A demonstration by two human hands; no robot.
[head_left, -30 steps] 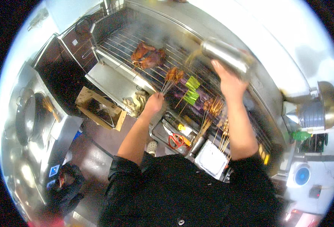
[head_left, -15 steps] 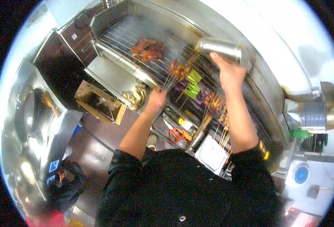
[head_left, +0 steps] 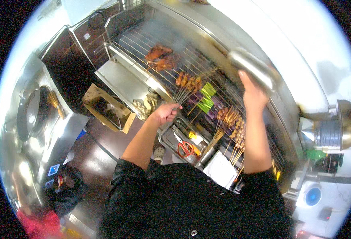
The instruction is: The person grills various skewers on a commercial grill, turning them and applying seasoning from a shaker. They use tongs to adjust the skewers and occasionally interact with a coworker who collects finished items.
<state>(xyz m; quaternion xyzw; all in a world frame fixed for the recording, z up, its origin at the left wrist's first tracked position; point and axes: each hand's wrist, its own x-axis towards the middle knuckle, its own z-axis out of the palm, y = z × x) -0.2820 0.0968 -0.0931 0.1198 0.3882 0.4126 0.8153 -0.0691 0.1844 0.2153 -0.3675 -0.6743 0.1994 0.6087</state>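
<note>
My left hand [head_left: 167, 114] is closed round the ends of several metal skewers [head_left: 180, 95]. Browned pieces of meat [head_left: 189, 82] on them lie over the grill [head_left: 137, 44]. Raised above the grill's far right side, my right hand [head_left: 255, 95] grips a silvery metal shaker [head_left: 252, 68], which is tilted and blurred. Beside the meat lie green vegetable skewers [head_left: 206, 98], with a purple vegetable [head_left: 212, 113] next to them. More meat skewers [head_left: 229, 117] on thin sticks are on the grill between my arms. Large browned pieces of meat [head_left: 159, 57] sit farther left on the bars, in smoke.
A metal tray [head_left: 166, 137] with red-handled scissors [head_left: 186, 148] and a yellow-capped bottle [head_left: 194, 136] stands before the grill, near a white square container [head_left: 220, 169]. A crumpled cloth [head_left: 145, 105] and cardboard box [head_left: 108, 109] are at left. A person's dark sleeve [head_left: 70, 191] shows lower left.
The shaker and my right hand have moved right and swung to a different tilt. The skewers in my left hand have spread out a little. The whole view has shifted slightly.
</note>
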